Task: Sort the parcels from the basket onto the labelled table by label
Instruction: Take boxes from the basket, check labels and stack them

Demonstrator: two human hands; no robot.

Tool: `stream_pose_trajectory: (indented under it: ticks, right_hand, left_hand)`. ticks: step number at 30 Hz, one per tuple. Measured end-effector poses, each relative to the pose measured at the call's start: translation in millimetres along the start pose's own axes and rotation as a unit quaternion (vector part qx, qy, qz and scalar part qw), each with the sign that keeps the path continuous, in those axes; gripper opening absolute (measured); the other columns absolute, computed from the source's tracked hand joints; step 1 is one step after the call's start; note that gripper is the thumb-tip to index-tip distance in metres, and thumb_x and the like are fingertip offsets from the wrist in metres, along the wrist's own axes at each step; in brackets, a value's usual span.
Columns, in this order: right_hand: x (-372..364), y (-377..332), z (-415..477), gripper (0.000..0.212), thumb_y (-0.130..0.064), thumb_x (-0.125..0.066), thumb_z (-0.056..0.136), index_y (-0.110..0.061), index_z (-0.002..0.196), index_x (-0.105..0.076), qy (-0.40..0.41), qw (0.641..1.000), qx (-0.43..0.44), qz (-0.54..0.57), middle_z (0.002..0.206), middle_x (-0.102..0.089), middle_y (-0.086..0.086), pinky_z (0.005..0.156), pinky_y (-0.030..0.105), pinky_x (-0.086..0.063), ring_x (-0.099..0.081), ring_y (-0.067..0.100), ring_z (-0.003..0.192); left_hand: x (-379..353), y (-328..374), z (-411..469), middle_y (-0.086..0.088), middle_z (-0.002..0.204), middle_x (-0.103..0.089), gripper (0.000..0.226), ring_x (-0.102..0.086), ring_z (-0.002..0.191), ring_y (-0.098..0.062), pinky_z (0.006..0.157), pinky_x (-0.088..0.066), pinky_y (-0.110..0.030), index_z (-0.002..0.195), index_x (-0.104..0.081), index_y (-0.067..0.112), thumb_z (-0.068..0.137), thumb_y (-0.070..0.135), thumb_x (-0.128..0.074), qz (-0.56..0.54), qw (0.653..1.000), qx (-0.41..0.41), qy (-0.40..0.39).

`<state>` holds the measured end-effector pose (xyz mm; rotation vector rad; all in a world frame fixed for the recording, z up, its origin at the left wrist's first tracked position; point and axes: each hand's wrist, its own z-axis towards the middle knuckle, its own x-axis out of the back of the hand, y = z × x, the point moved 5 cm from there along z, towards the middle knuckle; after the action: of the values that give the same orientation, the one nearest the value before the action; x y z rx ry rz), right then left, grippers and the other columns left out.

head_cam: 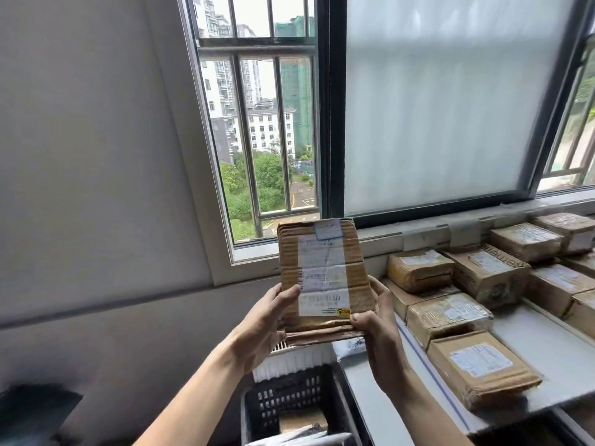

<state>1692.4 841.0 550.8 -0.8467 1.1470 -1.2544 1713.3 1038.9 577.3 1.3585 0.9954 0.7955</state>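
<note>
Left hand [264, 320] is gripping the cardboard parcel [323, 278] at its left edge, fingers curled; right hand [375, 333] is pinching its lower right corner. Parcel is being held upright above the black basket [289, 400], beside the table [553, 352] of sorted parcels [479, 365].

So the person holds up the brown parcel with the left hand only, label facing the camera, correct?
No, both hands hold it: the head view shows the left hand and the right hand gripping the parcel, label facing the camera.
</note>
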Motion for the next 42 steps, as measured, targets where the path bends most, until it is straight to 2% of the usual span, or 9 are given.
stream_pose_trajectory:
  ticks: [8, 12, 18, 21, 26, 30, 33, 38, 42]
  right_hand:
    - [0, 0, -7, 0.088, -0.054, -0.072, 0.063, -0.049, 0.144, -0.039, -0.058, 0.997, 0.002, -0.048, 0.146, -0.053, -0.003, 0.112, 0.058, -0.043, -0.049, 0.024, 0.14]
    - [4, -21, -1, 0.094, -0.059, -0.067, 0.062, -0.058, 0.144, -0.023, -0.028, 0.977, 0.061, -0.204, 0.153, -0.032, -0.01, 0.114, 0.034, -0.032, -0.03, 0.01, 0.144]
    - [-21, -60, 15, 0.111, -0.071, -0.067, 0.072, -0.053, 0.157, 0.002, -0.195, 0.816, 0.192, -0.508, 0.167, -0.008, -0.005, 0.126, 0.05, -0.018, -0.008, 0.019, 0.154]
    - [-32, -52, 13, 0.121, -0.075, -0.067, 0.074, -0.054, 0.155, 0.021, -0.294, 0.742, 0.148, -0.584, 0.171, -0.002, -0.004, 0.128, 0.05, 0.001, 0.006, 0.013, 0.157]
    - [-39, -55, 8, 0.112, -0.068, -0.055, 0.068, -0.057, 0.156, 0.014, -0.23, 0.78, 0.176, -0.555, 0.139, -0.04, -0.002, 0.117, 0.047, -0.023, -0.036, 0.016, 0.127]
    - [-21, -59, 18, 0.09, -0.079, -0.049, 0.064, -0.075, 0.146, -0.013, -0.132, 0.896, 0.086, -0.416, 0.127, -0.041, -0.001, 0.096, 0.035, -0.045, -0.047, 0.019, 0.117]
    - [-22, -76, 15, 0.079, -0.056, -0.059, 0.078, -0.056, 0.153, -0.033, -0.152, 0.976, 0.012, -0.155, 0.128, -0.06, -0.003, 0.077, 0.024, -0.06, -0.068, 0.015, 0.105]
    - [-33, -87, 16, 0.053, -0.035, -0.044, 0.097, -0.039, 0.15, -0.049, -0.142, 0.99, 0.01, 0.001, 0.13, -0.07, 0.012, 0.094, 0.061, -0.057, -0.067, 0.037, 0.12]
    - [-32, -83, 16, 0.04, -0.028, -0.038, 0.105, -0.022, 0.14, -0.059, -0.109, 0.989, -0.038, 0.092, 0.127, -0.07, 0.02, 0.1, 0.061, -0.052, -0.066, 0.042, 0.119]
  left_hand:
    - [11, -8, 2, -0.013, 0.135, -0.068, 0.095, -0.066, 0.125, -0.032, 0.108, -0.049, -0.056, 0.15, -0.043, 0.015, 0.07, 0.037, -0.09, -0.036, 0.998, -0.01, 0.05]
    - [21, 17, -7, 0.004, 0.12, -0.066, 0.076, -0.069, 0.106, -0.009, 0.081, -0.057, -0.017, 0.132, -0.052, 0.035, 0.07, 0.023, -0.093, 0.154, 0.98, -0.035, 0.119]
    - [23, 34, -7, 0.017, 0.145, -0.034, 0.123, -0.033, 0.138, -0.008, 0.123, -0.011, -0.039, 0.159, -0.014, 0.047, 0.05, 0.056, -0.07, 0.698, 0.713, -0.067, 0.009]
    - [3, 48, -11, 0.019, 0.152, -0.03, 0.121, -0.025, 0.142, -0.003, 0.123, 0.003, -0.049, 0.16, -0.016, 0.043, 0.054, 0.053, -0.074, 0.732, 0.668, -0.111, -0.077]
    - [-5, 73, -10, 0.011, 0.162, -0.023, 0.113, -0.01, 0.155, -0.01, 0.122, 0.02, -0.054, 0.16, -0.02, 0.04, 0.066, 0.071, -0.075, 0.753, 0.625, -0.203, -0.035]
    - [17, 96, -12, -0.003, 0.171, -0.006, 0.125, -0.001, 0.158, -0.017, 0.125, 0.012, -0.057, 0.165, -0.004, 0.034, 0.069, 0.063, -0.08, 0.616, 0.725, -0.263, 0.159]
    - [28, 100, -15, 0.0, 0.169, -0.015, 0.128, -0.016, 0.15, -0.011, 0.123, -0.003, -0.051, 0.162, -0.004, 0.034, 0.065, 0.075, -0.075, 0.413, 0.831, -0.245, 0.283]
    - [9, 81, -9, -0.003, 0.157, -0.048, 0.115, -0.049, 0.142, -0.022, 0.117, -0.04, -0.056, 0.156, -0.018, 0.044, 0.065, 0.08, -0.077, 0.119, 0.949, -0.158, 0.243]
    - [-28, 66, -11, -0.013, 0.123, -0.074, 0.056, -0.073, 0.11, -0.035, 0.094, -0.057, -0.06, 0.143, -0.053, 0.022, 0.097, 0.054, -0.06, -0.051, 0.985, -0.087, 0.139]
